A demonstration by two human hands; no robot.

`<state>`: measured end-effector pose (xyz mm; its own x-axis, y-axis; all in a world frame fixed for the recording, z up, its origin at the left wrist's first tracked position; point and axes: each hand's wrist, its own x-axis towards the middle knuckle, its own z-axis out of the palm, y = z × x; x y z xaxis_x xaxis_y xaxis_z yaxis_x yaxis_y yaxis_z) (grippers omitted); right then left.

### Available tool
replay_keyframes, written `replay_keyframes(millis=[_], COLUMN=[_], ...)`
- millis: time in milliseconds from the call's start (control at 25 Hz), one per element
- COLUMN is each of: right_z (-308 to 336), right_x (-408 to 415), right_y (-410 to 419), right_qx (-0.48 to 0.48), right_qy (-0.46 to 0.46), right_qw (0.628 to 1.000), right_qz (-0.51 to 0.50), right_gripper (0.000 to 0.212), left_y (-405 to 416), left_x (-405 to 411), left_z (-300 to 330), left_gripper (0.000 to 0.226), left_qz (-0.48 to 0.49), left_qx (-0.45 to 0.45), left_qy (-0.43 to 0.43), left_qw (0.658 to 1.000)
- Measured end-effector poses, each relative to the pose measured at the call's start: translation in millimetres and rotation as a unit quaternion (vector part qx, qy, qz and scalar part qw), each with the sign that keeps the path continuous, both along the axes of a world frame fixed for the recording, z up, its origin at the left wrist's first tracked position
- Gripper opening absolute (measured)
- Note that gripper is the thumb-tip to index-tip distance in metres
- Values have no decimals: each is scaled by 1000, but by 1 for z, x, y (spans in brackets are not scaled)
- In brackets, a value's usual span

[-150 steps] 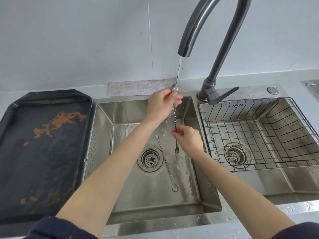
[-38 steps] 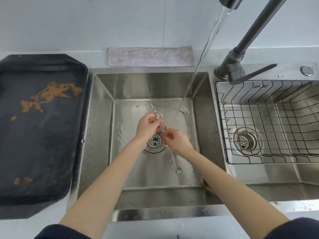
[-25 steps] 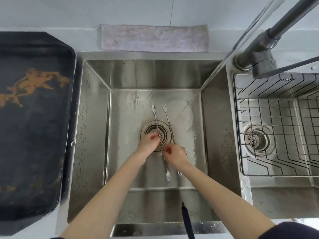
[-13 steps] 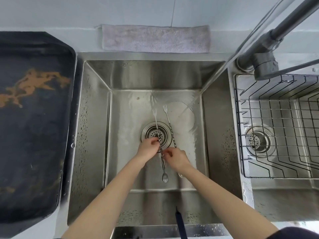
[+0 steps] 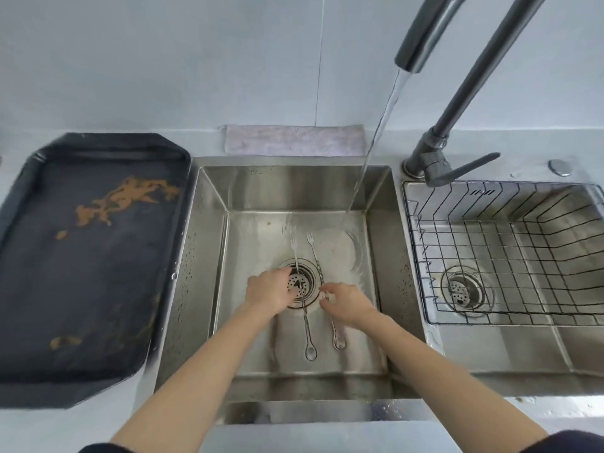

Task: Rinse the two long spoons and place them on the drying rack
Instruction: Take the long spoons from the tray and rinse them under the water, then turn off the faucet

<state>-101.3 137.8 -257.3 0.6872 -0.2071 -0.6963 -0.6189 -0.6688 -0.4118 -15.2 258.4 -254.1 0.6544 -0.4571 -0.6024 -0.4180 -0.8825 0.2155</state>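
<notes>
spoons: two long spoons [image 5: 307, 325] side by side on sink [image 5: 209, 256] floor, over the drain [image 5: 299, 284]
left hand [image 5: 266, 294]: fingers on left spoon, grip unclear
right hand [image 5: 346, 302]: fingertips pinching right spoon

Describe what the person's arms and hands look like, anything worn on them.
Both forearms are bare, with dark navy sleeves pushed up near the elbows. The left hand and right hand wear no gloves; no rings, watch or bracelet are visible.

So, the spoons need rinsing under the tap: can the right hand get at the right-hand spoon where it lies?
Probably yes. The right hand is already over the twisted stem of the right-hand spoon on the sink floor, fingers at it, with nothing between. The left hand is at the other spoon.
</notes>
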Motion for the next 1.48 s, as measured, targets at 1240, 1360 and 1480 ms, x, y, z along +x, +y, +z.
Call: replay_keyframes(millis=[1240,1360,1480], right_z=[153,148,141], right_x=[-35,-21,-7], right_y=[-207,-224,-235], right_qx=[-163,-146,-130], right_qy=[-320,-350,-362], right_qw=[926,915,911], right_qz=[-119,-140,-150], right_gripper=[34,33,26], left_y=[-202,-230,-253], left_x=[-15,-1,11], left_z=[197,200,201], left_gripper=[44,49,57], left_qz=[-77,-20,38], left_qx=[-266,-302,-332], left_qy=[-201,-169,-172], left_qw=[940,938,927])
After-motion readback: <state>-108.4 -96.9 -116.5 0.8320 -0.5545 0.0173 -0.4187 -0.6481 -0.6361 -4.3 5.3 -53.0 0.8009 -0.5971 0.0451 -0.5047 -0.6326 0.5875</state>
